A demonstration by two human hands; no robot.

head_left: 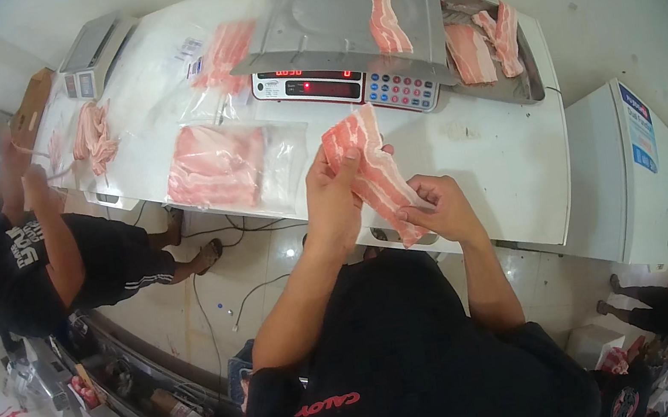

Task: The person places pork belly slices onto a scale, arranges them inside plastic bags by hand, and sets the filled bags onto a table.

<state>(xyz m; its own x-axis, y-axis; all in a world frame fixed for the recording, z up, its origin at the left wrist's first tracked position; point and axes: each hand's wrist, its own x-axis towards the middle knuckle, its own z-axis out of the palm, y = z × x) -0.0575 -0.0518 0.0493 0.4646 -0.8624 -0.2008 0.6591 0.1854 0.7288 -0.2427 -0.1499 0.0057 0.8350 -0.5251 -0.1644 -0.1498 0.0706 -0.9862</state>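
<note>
Stretched between my two hands is a slab of sliced pork belly (374, 170), pink with white fat streaks, held above the white table's near edge. My left hand (335, 194) pinches its upper left side, thumb on top. Lower down, my right hand (440, 208) grips the other end between thumb and fingers. Just beyond stands a digital scale (342, 91) with lit red digits and a keypad. On its grey metal pan (306, 18) lies one pork belly strip (386, 15). Left of my hands, a clear plastic bag (279, 160) holds flat pork belly slices (215, 166).
A metal tray (536, 83) with several pork pieces (471, 54) sits right of the scale. Another bag of meat (227, 56), loose strips (94, 139) and a second scale (97, 54) are farther left. A co-worker (55, 250) stands at left; a white freezer (621, 165) is at right.
</note>
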